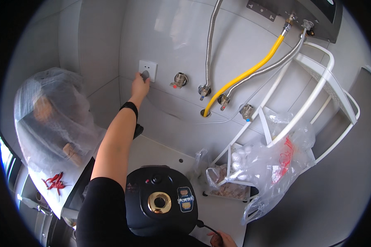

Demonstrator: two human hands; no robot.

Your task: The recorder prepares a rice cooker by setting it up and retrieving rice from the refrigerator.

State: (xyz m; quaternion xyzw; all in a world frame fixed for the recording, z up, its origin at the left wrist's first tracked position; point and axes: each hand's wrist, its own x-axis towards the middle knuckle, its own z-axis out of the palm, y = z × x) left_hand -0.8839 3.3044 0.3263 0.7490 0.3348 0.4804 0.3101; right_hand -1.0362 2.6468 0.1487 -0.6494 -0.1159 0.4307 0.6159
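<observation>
My left hand [140, 85] reaches out to a white wall socket [148, 70] and grips a grey power plug [145, 75] at its lower outlet. A pale cord runs from there along the wall. Below stands a black electric pressure cooker [160, 200] with a gold ring on its lid. My right hand [224, 240], partly cut off at the bottom edge, holds a black cord [215, 231] whose connector is at the cooker's right side. Whether that connector is fully seated, I cannot tell.
At right, a white rack [315, 89] holds plastic bags and eggs [239, 157]. Valves [180, 80] and a yellow gas hose [250, 72] line the wall below a water heater [315, 15]. Dried red chillies [55, 182] lie on a white surface at left, beside a translucent plastic cover [55, 117].
</observation>
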